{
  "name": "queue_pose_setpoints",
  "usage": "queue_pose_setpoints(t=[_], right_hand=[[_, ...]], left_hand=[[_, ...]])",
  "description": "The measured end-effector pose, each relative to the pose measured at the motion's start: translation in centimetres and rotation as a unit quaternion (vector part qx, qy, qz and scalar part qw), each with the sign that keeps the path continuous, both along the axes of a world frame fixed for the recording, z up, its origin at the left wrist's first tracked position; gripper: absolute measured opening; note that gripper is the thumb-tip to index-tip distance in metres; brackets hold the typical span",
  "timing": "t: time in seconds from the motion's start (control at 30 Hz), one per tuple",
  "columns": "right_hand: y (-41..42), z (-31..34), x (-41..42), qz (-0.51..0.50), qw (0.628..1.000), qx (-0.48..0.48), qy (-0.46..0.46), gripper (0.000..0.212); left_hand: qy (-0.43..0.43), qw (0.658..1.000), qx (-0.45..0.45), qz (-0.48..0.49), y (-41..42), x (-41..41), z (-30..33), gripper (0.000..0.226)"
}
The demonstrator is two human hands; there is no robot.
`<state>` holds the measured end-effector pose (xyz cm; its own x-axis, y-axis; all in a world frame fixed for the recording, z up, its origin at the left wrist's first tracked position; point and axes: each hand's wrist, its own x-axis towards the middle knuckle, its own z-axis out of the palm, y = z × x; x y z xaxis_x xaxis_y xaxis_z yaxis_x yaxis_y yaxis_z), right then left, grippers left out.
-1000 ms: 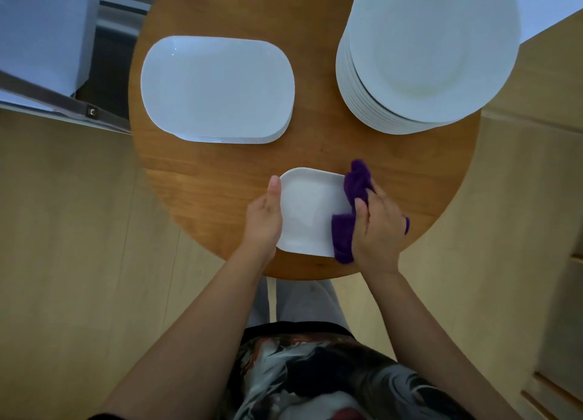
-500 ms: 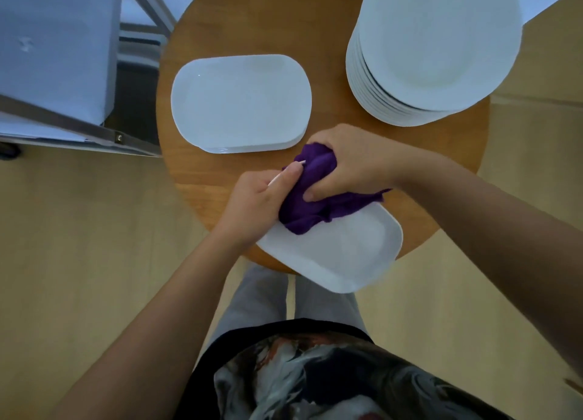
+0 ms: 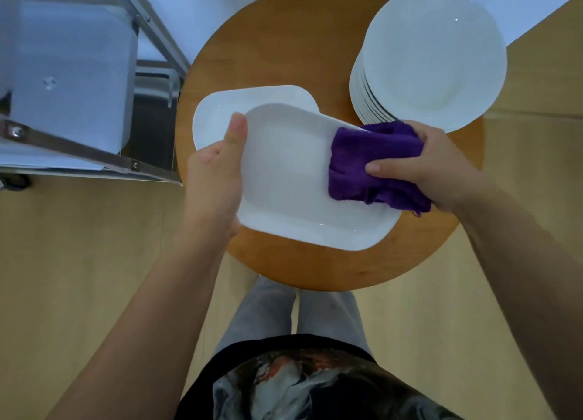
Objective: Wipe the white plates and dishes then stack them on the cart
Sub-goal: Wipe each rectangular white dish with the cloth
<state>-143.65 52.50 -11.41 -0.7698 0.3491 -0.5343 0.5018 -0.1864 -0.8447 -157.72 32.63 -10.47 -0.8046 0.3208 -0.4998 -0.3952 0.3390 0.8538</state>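
Note:
A white rectangular dish [image 3: 290, 180] is held up over the round wooden table [image 3: 315, 262]. My left hand [image 3: 214, 176] grips its left edge, thumb lying on the upper face. My right hand [image 3: 432, 164] holds a bunched purple cloth [image 3: 372, 164] against the dish's right end. Behind the held dish, partly hidden, lies a stack of white rectangular dishes [image 3: 220, 110] on the table. A tall stack of round white plates [image 3: 432, 57] stands at the table's far right.
A metal cart [image 3: 79, 148] with a pale shelf stands at the left, close to the table's edge. Light wooden floor surrounds the table. My legs are under the table's near edge.
The dish has been lifted higher and turned, now overlapping the rectangular stack. The cloth has slid from the dish's left end, near my left hand, to its right end.

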Motion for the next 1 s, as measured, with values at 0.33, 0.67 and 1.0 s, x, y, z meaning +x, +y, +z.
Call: queue_pose_setpoints(t=[0.33, 0.67, 1.0], right_hand=[[-6.7, -1.4, 0.5, -0.416, 0.899, -0.135, 0.017, 0.048], [-10.7, -0.5, -2.4, -0.625, 0.756, -0.182, 0.073, 0.036], [-5.7, 4.1, 0.2, -0.396, 0.910, -0.118, -0.036, 0.034]], left_hand=[[-0.045, 0.992, 0.001, 0.118, 0.0, 0.8, -0.1, 0.040], [-0.091, 0.978, 0.061, 0.178, 2.9, 4.8, 0.1, 0.037], [-0.121, 0.978, 0.020, -0.166, 0.2, -0.6, 1.9, 0.045]])
